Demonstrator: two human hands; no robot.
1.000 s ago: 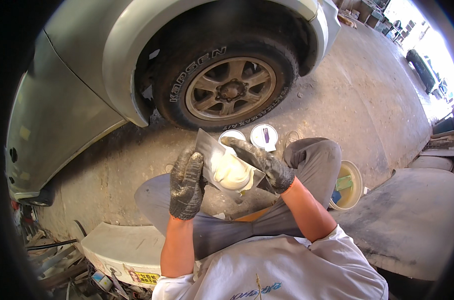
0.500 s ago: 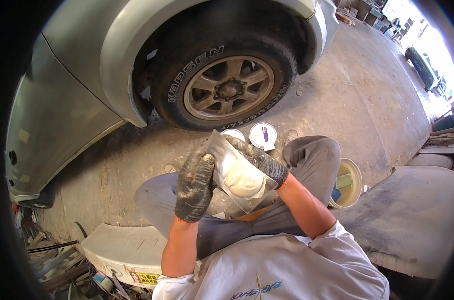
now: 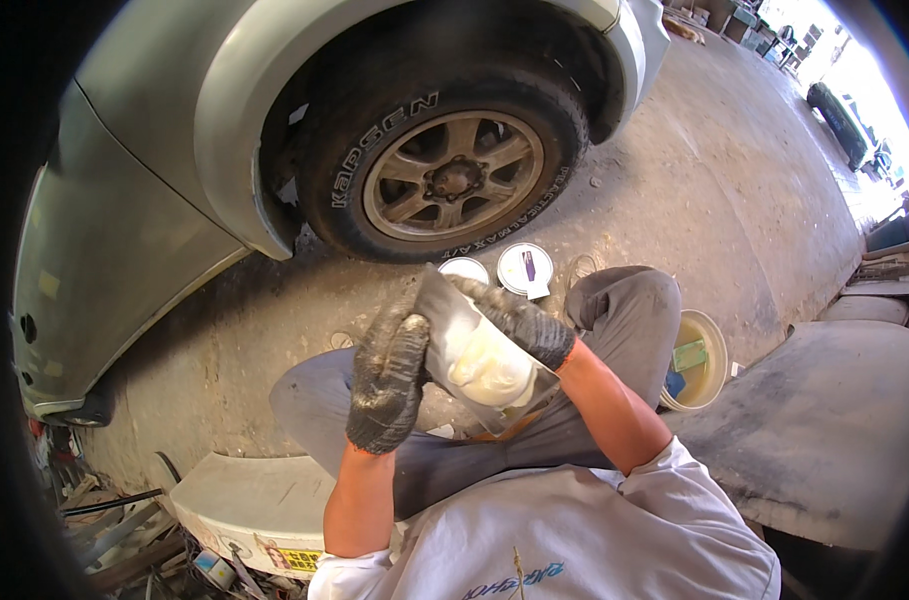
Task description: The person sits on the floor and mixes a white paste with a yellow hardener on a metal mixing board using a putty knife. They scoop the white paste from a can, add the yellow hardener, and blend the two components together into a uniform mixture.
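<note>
A flat greyish plate (image 3: 436, 298) is tilted in front of me, with a thick mound of cream-coloured paste (image 3: 492, 372) spread over it. My left hand (image 3: 387, 370), in a dark knitted work glove, grips the plate's left edge, the thumb on top. From the far right side my right hand (image 3: 526, 325), gloved the same way, is closed around the plate's far edge. Its fingertips are partly hidden, so a small tool in them could not be seen. Past the plate stand two round tins with white lids; the right lid (image 3: 514, 275) carries a small dark object.
A vehicle wheel (image 3: 454, 180) stands ahead under a grey fender (image 3: 236, 110). To my right are a cream bucket (image 3: 712, 370) with green and blue items inside and a dusty body panel (image 3: 824, 430). Another pale panel (image 3: 259, 485) and scrap lie at lower left.
The plate with the paste has turned slightly in my hands, and the paste's surface looks differently folded. Both hands have stayed at its edges. The view has shifted a little.
</note>
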